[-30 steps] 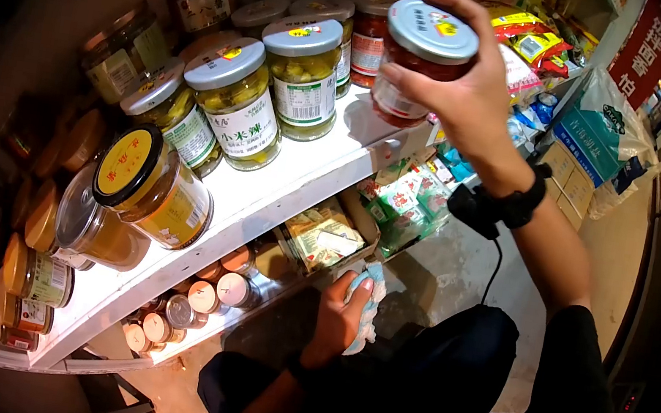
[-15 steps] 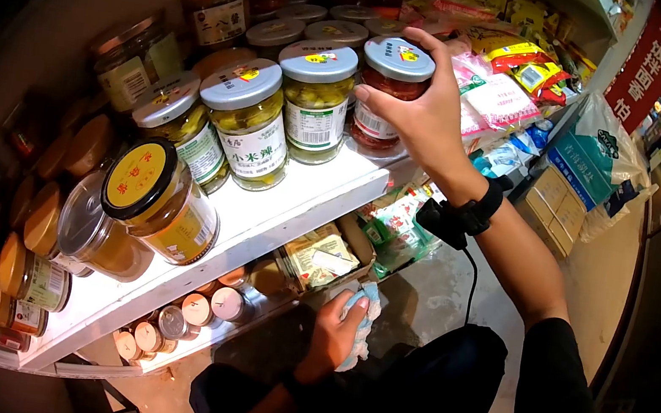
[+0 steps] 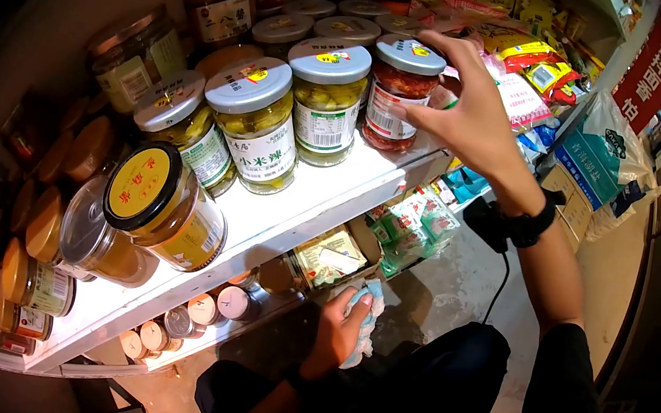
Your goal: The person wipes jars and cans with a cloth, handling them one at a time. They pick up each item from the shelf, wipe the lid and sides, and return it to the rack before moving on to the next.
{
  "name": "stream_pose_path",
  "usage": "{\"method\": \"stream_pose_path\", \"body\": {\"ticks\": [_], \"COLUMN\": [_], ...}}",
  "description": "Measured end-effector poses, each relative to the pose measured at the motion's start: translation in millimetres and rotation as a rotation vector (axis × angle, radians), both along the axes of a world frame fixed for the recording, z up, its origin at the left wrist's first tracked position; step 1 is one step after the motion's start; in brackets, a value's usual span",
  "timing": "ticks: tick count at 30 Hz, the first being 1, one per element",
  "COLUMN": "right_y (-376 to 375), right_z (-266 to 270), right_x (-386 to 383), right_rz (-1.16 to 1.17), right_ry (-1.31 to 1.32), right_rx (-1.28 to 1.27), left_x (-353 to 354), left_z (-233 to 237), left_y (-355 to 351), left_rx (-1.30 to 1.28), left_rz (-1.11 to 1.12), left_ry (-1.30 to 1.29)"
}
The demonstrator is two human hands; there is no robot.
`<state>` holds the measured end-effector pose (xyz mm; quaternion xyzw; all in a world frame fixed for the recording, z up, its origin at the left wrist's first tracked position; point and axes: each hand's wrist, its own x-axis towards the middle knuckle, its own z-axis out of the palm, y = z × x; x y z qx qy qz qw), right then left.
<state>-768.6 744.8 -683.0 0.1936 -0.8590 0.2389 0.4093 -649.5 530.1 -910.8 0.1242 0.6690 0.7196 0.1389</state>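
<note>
My right hand (image 3: 481, 114) is beside a jar of red contents with a grey lid (image 3: 401, 97) at the shelf's front edge. Its fingers are apart, curved around the jar's right side, and nothing is gripped. Whether a fingertip still touches the jar is hard to tell. To the left of it stand jars of green peppers (image 3: 327, 103) with grey lids. Low in the view, my left hand (image 3: 340, 328) is closed on a pale blue and white cloth (image 3: 364, 335). A black-lidded jar (image 3: 168, 204) leans at the shelf's front left.
The white shelf (image 3: 278, 212) has a raised front edge. Bagged goods (image 3: 527, 95) lie at its right. Small jars (image 3: 235, 303) and an open box of packets (image 3: 331, 256) are on the level below. A blue carton (image 3: 588, 168) stands on the right.
My right hand has opened and drawn back to the right from the red jar, which now shows more of its front. My left hand still holds the cloth. The view has shifted slightly.
</note>
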Motion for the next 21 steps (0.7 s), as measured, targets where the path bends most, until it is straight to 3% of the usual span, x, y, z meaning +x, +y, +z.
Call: {"method": "stream_pose_path", "body": {"ticks": [1,5,9,14,18,20,21], "right_y": [2,3,-2,10,52,61,57], "right_z": [6,6,-6,15,36,43,50], "right_x": [7,14,12,23,-9,-27,-27], "right_rz": [-0.045,-0.021,-0.052,-0.049,-0.005,0.005,0.005], "right_ry": [-0.035,-0.281,-0.193,-0.508,-0.258,-0.111,-0.114], "right_rx": [0.134,-0.107,-0.119,-0.109,-0.104,0.137,0.135], "left_x": [-1,-3,-4,-4,-6,-6,-7], "left_z": [-1,-7,-6,-1,-12,-15,-16], "left_y": [-1,3,5,6,10,10,9], "left_rx": [-0.012,-0.009,0.005,0.009,-0.003,-0.015,-0.047], "left_rz": [0.005,0.038,0.038,0.008,0.044,0.049,0.027], "left_ry": [0.007,0.092,0.048,0.021,0.014,0.000,0.001]}}
